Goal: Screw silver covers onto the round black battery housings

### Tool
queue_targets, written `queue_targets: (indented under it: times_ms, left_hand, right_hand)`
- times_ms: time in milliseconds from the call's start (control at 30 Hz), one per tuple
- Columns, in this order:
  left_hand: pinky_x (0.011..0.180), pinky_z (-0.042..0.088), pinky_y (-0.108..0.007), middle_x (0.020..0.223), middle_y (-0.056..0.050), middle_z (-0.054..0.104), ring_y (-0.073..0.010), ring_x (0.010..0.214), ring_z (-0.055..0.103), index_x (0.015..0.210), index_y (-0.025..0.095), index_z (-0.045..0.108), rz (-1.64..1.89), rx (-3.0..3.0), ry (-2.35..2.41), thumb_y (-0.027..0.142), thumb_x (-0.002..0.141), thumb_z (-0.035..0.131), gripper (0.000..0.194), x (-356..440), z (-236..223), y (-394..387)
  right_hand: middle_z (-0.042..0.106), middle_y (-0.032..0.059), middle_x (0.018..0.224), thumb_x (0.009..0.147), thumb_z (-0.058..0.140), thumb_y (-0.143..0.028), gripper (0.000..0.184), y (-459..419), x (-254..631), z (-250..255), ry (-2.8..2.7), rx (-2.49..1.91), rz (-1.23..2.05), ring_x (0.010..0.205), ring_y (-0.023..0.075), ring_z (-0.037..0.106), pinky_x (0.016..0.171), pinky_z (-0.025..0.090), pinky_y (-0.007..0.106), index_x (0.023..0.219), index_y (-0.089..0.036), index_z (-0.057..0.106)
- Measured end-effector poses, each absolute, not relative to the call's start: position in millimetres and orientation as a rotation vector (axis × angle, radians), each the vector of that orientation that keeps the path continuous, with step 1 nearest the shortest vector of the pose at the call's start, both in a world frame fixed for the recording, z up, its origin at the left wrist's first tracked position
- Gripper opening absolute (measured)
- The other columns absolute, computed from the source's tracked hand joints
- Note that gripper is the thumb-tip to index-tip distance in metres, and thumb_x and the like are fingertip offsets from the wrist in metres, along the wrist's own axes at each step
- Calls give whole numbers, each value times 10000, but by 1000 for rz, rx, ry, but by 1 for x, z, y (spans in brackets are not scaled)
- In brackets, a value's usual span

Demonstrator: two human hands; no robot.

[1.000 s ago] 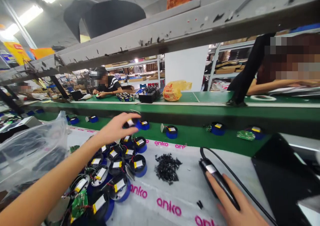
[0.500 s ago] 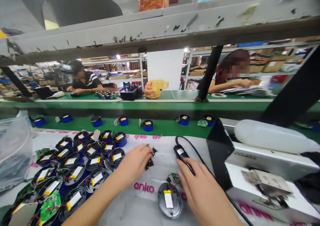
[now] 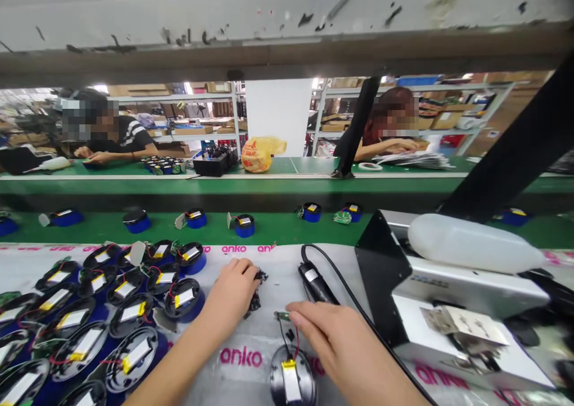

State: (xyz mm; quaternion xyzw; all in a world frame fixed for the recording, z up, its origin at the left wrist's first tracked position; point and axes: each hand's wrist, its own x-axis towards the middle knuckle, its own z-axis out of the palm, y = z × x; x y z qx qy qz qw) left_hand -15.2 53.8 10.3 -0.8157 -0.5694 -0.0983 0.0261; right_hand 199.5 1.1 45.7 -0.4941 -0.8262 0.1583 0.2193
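Note:
My left hand (image 3: 233,291) rests on the sheet with its fingers curled at a small heap of black pieces (image 3: 256,293); its fingertips are partly hidden. Between the thumb and fingers of my right hand (image 3: 334,337) is the edge of a small green circuit board (image 3: 282,316). Thin wires run from the board down to a round black housing (image 3: 274,376), where a white battery (image 3: 291,382) with yellow tape lies. Behind my right hand, a black corded tool (image 3: 316,283) with a white label lies on the sheet.
Many blue-sided housings (image 3: 132,313) with batteries crowd the left. More line the green belt (image 3: 278,229). On the right stands a metal box (image 3: 475,286) with a white bottle (image 3: 475,243) on top. A shelf beam (image 3: 269,29) crosses above. Two people sit opposite.
My right hand has moved from beside the corded tool to the circuit board and lifted it off the housing's side. My left hand stays at the black pieces. The view has shifted right.

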Motion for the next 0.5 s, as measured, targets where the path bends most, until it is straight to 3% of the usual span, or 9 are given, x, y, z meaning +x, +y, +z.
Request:
queue_targets:
  times_ms: [133,267,367,500]
  left_hand:
    - [863,532,-398,1074,-92,702,-271,1003,638,1047,169,715,-283,-2518,-1700,42,945,502,268,-18,4,53]
    - [834,540,-393,1041,-87,697,-261,961,644,1001,175,701,-260,-2465,-1678,31,936,496,259,-19,2,46]
    - [823,553,-399,1001,-95,712,-266,927,655,989,163,707,-231,-2460,-1617,-8,898,512,275,-18,3,42]
    - [830,570,-434,989,-129,730,-293,912,673,1001,114,724,-249,-2467,-1525,-6,873,569,234,-18,3,41]
  right_hand:
    - [744,34,1099,990,490,-251,280,-6,198,41,-2241,-1244,735,982,180,715,860,561,258,1142,-271,724]
    - [713,44,1200,906,602,-232,284,-7,197,34,-2167,-1254,708,1068,209,700,896,570,269,1161,-285,717]
    - [712,41,1169,850,634,-187,327,-7,198,32,-2102,-1214,807,933,184,718,838,585,263,1148,-296,715]
    - [702,25,965,829,640,-197,265,-6,199,33,-1920,-1292,1023,625,124,627,595,547,224,1075,-268,709]
